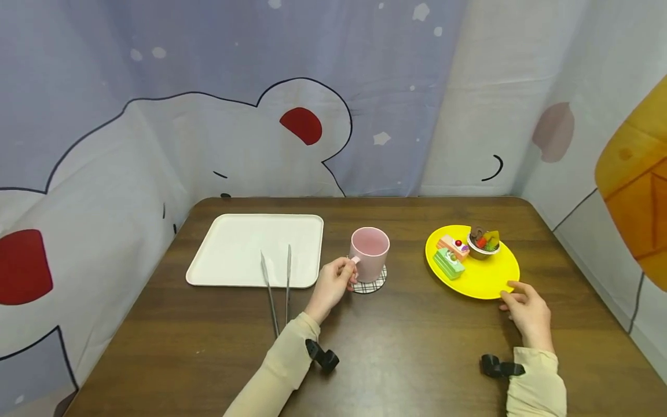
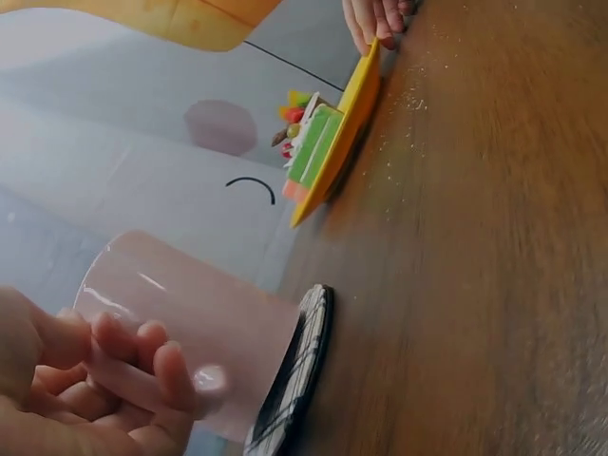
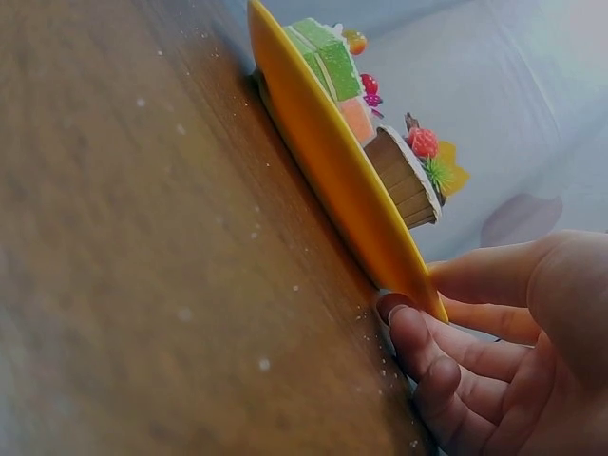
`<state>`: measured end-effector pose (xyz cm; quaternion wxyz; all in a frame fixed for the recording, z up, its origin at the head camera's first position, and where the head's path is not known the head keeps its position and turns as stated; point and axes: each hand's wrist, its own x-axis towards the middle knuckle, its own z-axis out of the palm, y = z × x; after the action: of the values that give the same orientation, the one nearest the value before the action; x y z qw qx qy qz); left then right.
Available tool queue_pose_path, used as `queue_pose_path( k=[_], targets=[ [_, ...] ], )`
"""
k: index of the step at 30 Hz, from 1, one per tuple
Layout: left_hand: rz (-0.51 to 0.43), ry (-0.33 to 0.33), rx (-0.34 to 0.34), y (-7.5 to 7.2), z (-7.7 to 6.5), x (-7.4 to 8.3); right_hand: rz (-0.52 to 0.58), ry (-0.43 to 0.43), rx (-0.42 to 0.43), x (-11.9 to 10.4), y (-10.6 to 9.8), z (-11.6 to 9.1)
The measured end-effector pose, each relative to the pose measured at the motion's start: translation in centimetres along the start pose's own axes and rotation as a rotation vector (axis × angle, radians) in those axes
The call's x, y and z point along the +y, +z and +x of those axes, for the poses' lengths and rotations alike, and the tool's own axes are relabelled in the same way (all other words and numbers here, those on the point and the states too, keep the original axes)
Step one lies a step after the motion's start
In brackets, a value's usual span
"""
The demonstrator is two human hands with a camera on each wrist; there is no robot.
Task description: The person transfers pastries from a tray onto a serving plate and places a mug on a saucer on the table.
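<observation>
My left hand [image 1: 333, 284] grips the handle of a pink mug [image 1: 371, 255], its fingers curled round the handle in the left wrist view. Under the mug lies a round plaid coaster [image 2: 306, 361]; whether the mug's base rests fully on it, I cannot tell. At the right, my right hand [image 1: 528, 315] pinches the near rim of a yellow plate [image 1: 490, 281], with fingertips beneath the edge in the right wrist view. On that plate sit a green cake slice [image 1: 448, 263], a pink cake slice [image 1: 453, 247] and a fruit-topped cupcake [image 3: 404, 176].
A white rectangular tray [image 1: 239, 249] occupies the back left of the brown wooden table [image 1: 406, 347]. Metal tongs [image 1: 288, 278] lean over its front edge, their lower part partly behind the left forearm. A patterned curtain [image 1: 208, 46] hangs behind the table.
</observation>
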<state>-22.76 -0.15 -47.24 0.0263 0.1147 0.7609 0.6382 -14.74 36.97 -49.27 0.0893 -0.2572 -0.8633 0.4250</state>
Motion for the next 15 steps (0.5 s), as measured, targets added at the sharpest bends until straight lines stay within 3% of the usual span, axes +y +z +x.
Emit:
queue_pose_path(
  k=[3,7,15],
  targets=[
    [0.002,-0.014,-0.006,-0.4,0.2,0.1,-0.002,-0.009,-0.004,-0.3,0.0,0.2],
    [0.071,-0.024,-0.030,-1.1,0.3,0.2,-0.003,-0.019,-0.004,-0.5,-0.1,0.3],
    [0.367,0.067,-0.036,-1.2,-0.2,0.2,0.006,-0.004,-0.015,-0.1,-0.1,-0.2]
  ],
)
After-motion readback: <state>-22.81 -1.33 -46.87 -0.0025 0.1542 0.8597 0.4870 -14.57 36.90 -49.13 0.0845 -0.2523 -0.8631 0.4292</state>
